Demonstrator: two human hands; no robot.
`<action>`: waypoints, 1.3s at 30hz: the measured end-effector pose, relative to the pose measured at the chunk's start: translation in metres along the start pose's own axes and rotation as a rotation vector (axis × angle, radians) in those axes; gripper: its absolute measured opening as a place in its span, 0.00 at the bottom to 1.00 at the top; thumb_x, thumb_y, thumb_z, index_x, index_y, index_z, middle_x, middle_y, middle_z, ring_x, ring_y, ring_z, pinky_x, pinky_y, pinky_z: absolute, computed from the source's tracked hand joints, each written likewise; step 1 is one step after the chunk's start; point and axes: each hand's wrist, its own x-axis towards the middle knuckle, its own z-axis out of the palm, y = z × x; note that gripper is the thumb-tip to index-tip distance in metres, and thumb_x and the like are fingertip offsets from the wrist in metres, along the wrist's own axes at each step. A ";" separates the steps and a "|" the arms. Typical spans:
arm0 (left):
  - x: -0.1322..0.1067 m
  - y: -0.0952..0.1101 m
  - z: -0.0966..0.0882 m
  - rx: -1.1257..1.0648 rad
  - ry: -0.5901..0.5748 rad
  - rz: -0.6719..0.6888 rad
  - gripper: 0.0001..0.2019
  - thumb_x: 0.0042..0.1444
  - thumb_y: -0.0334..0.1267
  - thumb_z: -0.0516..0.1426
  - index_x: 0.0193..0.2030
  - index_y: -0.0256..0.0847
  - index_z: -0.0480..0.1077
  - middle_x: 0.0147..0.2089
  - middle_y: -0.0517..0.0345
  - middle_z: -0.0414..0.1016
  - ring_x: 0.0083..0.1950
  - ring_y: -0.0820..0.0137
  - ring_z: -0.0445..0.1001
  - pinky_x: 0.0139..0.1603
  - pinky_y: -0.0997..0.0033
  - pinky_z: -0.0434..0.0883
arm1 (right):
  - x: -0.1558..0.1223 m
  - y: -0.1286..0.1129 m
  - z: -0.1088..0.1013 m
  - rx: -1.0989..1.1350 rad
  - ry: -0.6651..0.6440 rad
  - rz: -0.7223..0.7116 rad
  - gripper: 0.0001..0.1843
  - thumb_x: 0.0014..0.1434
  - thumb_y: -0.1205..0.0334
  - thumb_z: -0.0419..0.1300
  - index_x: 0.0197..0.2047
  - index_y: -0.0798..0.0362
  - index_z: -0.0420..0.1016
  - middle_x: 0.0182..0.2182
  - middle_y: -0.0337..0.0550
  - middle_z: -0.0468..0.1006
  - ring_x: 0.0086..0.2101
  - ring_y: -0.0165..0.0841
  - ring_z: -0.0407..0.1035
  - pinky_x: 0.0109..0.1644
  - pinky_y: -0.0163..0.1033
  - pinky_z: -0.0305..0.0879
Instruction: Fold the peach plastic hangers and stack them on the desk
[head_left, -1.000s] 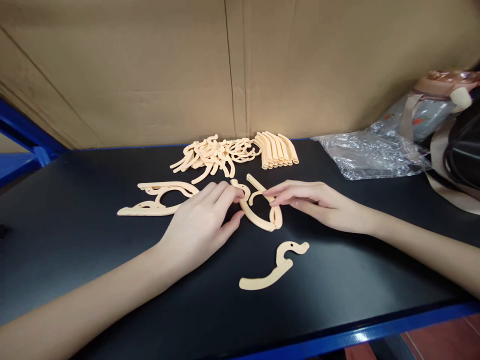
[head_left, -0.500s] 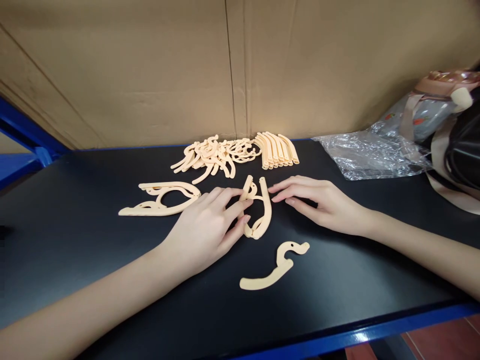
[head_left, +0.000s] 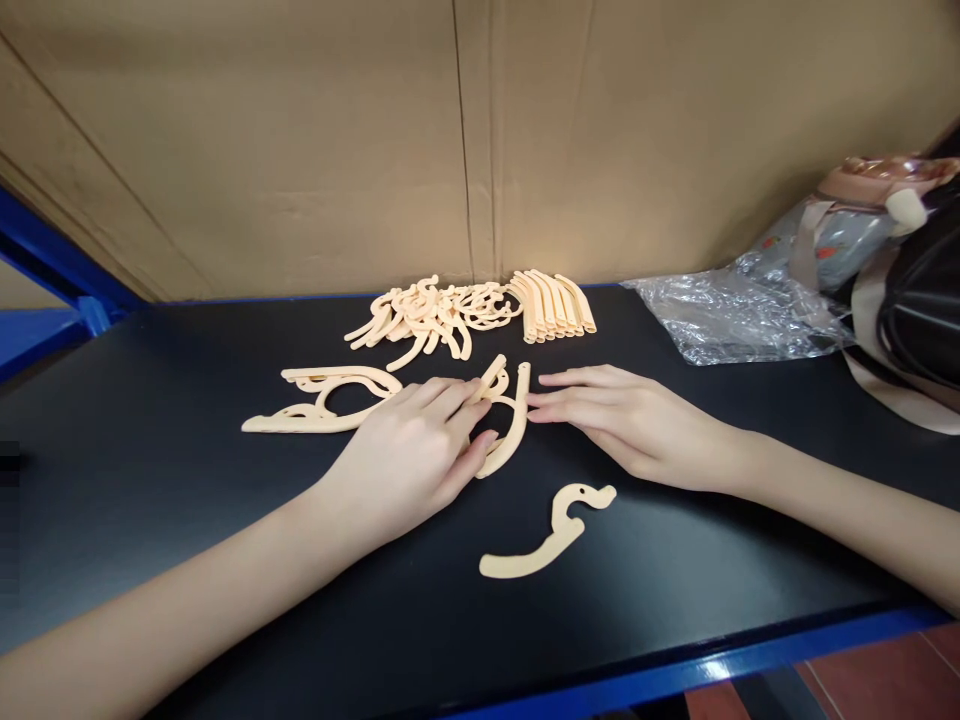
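Observation:
My left hand (head_left: 420, 445) grips the left side of a beige folding clothes hanger (head_left: 519, 425), its fingers covering part of it. The hanger lies folded on the black tabletop. On its right side, my right hand (head_left: 637, 420) has its fingers stretched out, the tips at or just beside the hanger's right arm; whether they touch I cannot tell. A similar folded hanger (head_left: 341, 376) lies at the left, partly behind my left hand. Nearer to me rests a loose hook-shaped hanger piece (head_left: 529, 562).
At the back are a jumbled pile of hanger pieces (head_left: 420, 310) and a neat row of curved arms (head_left: 553, 305). Farther right lie a crinkled clear plastic bag (head_left: 716, 315), a bottle (head_left: 847, 235) and a dark bag (head_left: 930, 290) with a pale strap. Cardboard (head_left: 300, 150) stands behind.
The hanger under my left hand has shifted slightly left and turned, its top leaning right. My right hand's fingers have straightened and come closer to its right arm.

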 end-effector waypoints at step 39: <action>0.001 -0.012 -0.003 -0.061 -0.055 0.084 0.12 0.64 0.25 0.47 0.38 0.38 0.69 0.45 0.53 0.78 0.44 0.63 0.75 0.44 0.62 0.65 | -0.007 -0.013 -0.027 0.137 -0.201 0.036 0.07 0.62 0.56 0.60 0.40 0.47 0.77 0.34 0.38 0.72 0.36 0.32 0.64 0.44 0.39 0.59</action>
